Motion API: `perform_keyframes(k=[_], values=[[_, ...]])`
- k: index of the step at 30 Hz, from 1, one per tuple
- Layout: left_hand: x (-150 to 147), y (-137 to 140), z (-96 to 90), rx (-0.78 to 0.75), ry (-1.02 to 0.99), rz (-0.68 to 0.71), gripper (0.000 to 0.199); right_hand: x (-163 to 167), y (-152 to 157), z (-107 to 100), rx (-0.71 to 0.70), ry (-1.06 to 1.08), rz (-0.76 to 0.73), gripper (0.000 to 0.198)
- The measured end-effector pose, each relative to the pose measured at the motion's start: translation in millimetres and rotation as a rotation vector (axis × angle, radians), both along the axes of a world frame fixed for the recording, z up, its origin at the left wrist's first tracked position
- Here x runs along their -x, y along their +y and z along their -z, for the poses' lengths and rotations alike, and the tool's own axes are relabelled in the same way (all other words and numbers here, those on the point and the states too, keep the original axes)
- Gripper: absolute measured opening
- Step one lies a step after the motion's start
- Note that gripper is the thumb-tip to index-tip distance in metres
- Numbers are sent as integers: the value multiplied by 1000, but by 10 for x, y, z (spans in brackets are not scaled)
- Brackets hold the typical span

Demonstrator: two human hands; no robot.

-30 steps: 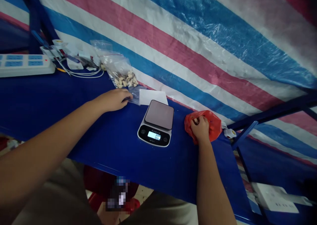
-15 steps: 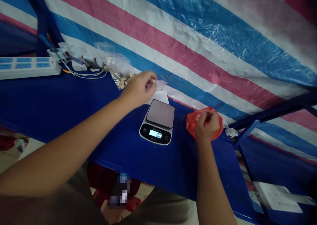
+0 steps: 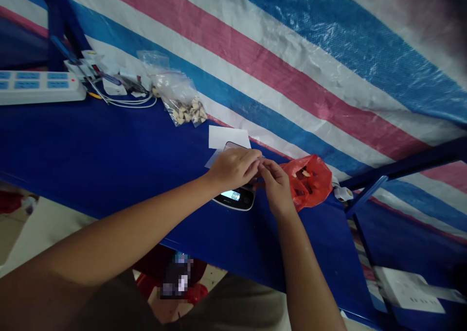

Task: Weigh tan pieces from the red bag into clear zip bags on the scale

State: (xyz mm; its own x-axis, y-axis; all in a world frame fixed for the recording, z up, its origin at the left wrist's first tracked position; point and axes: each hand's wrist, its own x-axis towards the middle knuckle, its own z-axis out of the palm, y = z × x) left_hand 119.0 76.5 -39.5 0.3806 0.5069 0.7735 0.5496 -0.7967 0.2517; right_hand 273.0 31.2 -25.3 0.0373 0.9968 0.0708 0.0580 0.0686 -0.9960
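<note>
My left hand [image 3: 237, 166] is closed above the kitchen scale, its fingertips pinching a small clear plastic bag [image 3: 212, 159] that shows partly beside the hand. My right hand [image 3: 276, 182] meets it there, thumb and forefinger pinched at the bag's edge, which the fingers mostly hide. Under both hands sits the digital kitchen scale [image 3: 237, 203]; its lit display reads 0.0 and most of its plate is covered. Right of my right hand stands an open red plastic bag [image 3: 316, 182] with pale pieces inside. A sheet of white paper [image 3: 228, 136] lies behind the scale.
Clear zip bags of pale chunks [image 3: 188, 111] lie at the back of the blue table [image 3: 109, 151]. Farther left are cables [image 3: 133, 102] and a white power strip [image 3: 40, 88]. Striped sheeting [image 3: 255, 54] hangs behind; a blue metal frame [image 3: 368, 192] stands at right.
My left hand has brought the clear bag right and down from behind the scale. My right hand has left the red bag and moved left to meet it.
</note>
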Motion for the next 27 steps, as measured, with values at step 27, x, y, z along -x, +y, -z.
perform_keyframes(k=[27], values=[[197, -33, -153, 213, 261, 216, 95, -84, -84, -71, -420, -668, -42, 18]])
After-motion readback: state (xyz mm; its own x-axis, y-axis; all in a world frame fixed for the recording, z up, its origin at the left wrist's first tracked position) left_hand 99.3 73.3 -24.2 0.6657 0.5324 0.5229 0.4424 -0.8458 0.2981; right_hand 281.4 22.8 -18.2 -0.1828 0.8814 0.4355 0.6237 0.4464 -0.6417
